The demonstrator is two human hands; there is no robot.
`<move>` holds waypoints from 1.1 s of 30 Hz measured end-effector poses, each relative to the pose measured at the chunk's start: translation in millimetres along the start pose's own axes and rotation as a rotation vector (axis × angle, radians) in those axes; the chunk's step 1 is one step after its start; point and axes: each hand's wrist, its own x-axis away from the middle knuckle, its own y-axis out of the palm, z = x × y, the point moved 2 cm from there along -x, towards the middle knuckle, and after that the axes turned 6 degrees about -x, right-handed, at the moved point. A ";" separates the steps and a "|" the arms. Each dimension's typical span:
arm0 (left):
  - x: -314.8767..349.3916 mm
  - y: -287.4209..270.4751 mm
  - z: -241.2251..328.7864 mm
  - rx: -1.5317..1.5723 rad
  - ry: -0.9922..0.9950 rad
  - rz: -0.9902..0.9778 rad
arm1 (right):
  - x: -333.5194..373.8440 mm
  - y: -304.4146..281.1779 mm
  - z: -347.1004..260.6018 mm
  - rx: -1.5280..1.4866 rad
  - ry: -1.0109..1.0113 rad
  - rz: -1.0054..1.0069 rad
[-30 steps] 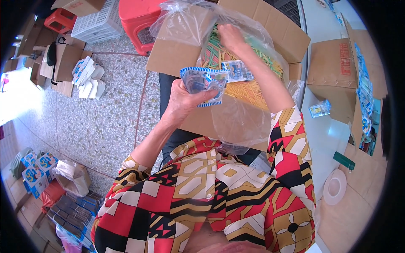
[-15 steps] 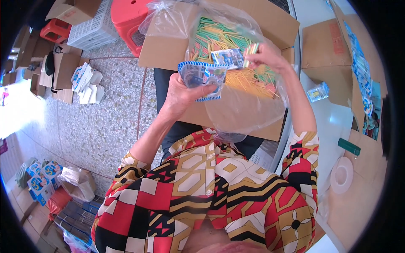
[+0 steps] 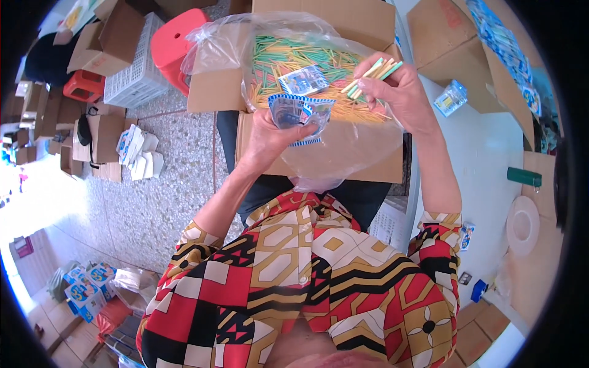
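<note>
Up from the heap since the first frame: your right hand (image 3: pixel 402 97), now over the right side of the box (image 3: pixel 215 86), fingers closed round a small bundle of sticks (image 3: pixel 385 69). Your left hand (image 3: pixel 269 138) still grips the blue-and-white bag (image 3: pixel 291 111), its mouth gaping. Packet (image 3: pixel 304 80) lies on loose sticks (image 3: pixel 288 54) inside.
</note>
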 end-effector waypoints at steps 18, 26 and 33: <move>-10.0 18.9 2.8 -0.068 0.008 -0.088 | 7.1 26.7 -16.0 0.500 -0.016 -0.148; -15.2 22.4 8.1 0.030 0.021 -0.120 | 3.1 23.8 -23.7 0.512 -0.031 -0.132; -16.2 27.7 21.5 0.210 0.090 -0.148 | 13.4 6.3 -15.1 0.292 -0.103 0.006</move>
